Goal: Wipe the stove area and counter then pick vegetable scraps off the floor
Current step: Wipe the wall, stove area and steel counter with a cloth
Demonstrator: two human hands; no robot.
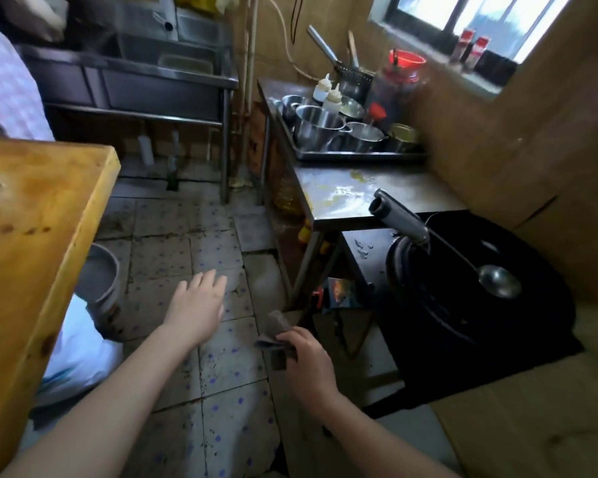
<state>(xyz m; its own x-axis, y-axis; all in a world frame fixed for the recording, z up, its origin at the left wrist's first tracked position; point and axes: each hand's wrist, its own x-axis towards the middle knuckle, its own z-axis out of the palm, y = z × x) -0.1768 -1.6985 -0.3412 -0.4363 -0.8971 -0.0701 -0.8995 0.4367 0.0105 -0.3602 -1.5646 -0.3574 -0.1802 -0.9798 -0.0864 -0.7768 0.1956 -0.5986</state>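
— Where does the work lie from the hands?

— Ahead and to the right. The steel counter (370, 193) is seen beyond and above the right hand (308, 363), with the black stove top (477, 353) just to that hand's right. The right hand is judged the nearer.

— And what is held?

— A grey cloth (276, 336), limp and crumpled, is gripped in the right hand. The left hand (197, 305) is spread flat, palm down, with nothing in it, over the tiled floor (221, 401).

— Surfaces?

— The counter is smooth and shiny, smeared with a yellowish film; its long axis runs away from the viewer toward a tray of pots (342, 132). A dark round wok (477, 281) with a ladle (497, 284) in it is set on the stove. The tiles are cracked and speckled; scraps cannot be made out for certain.
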